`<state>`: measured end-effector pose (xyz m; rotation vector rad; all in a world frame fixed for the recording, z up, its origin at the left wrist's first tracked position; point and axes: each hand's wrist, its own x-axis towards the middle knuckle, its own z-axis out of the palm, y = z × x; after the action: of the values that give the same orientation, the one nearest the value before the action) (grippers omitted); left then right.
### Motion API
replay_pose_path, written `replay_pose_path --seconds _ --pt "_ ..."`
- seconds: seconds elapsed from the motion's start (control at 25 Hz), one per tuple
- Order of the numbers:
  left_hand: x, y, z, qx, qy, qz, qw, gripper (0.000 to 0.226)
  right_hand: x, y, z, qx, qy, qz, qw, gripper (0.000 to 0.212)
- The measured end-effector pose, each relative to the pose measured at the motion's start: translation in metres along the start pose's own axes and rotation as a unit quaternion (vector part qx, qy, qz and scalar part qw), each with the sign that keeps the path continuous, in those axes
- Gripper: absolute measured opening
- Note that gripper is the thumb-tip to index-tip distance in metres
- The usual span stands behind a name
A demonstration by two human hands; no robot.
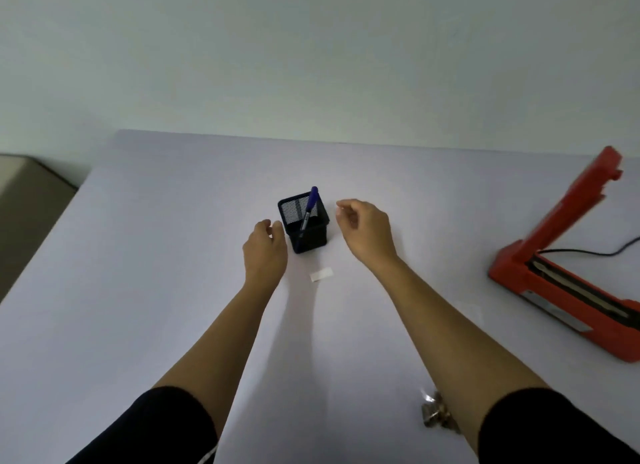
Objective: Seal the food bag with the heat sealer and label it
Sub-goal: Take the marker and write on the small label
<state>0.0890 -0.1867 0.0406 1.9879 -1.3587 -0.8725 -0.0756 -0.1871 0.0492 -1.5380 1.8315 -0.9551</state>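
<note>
We are seeing one red sealer lying far right, arm raised — one label, one pen; left hand and right hand are hovering loosely curled, empty.

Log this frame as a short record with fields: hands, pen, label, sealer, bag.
left hand: empty, fingers curled, beside the mesh pen holder
right hand: empty, raised right of the holder
pen: blue, standing tilted in the holder
label: small white strip lying flat on the table
heat sealer: red, arm raised, at right edge
bag: small clear item under the right forearm, partly hidden
</note>
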Motion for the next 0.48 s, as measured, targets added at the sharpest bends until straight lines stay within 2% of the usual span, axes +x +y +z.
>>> replay_pose_path --seconds 0.12,0.2,0.28,0.48 --pt "0.021 0.004 0.003 0.028 -0.077 0.000 0.997 0.034 0.042 -0.011 0.030 -0.028 -0.026 0.008 0.999 0.039" --pt "0.025 0.002 0.007 0.035 -0.100 0.002 0.994 0.031 0.060 -0.010 0.047 -0.055 -0.051 0.019 0.997 0.044" --pt "0.025 -0.002 0.007 0.026 -0.104 0.007 0.994 0.031 0.069 -0.008 0.058 -0.066 -0.060 0.019 0.996 0.038" --pt "0.022 0.002 0.006 0.018 -0.111 0.005 0.994 0.029 0.067 -0.016 0.054 -0.004 -0.032 -0.011 0.999 0.017"
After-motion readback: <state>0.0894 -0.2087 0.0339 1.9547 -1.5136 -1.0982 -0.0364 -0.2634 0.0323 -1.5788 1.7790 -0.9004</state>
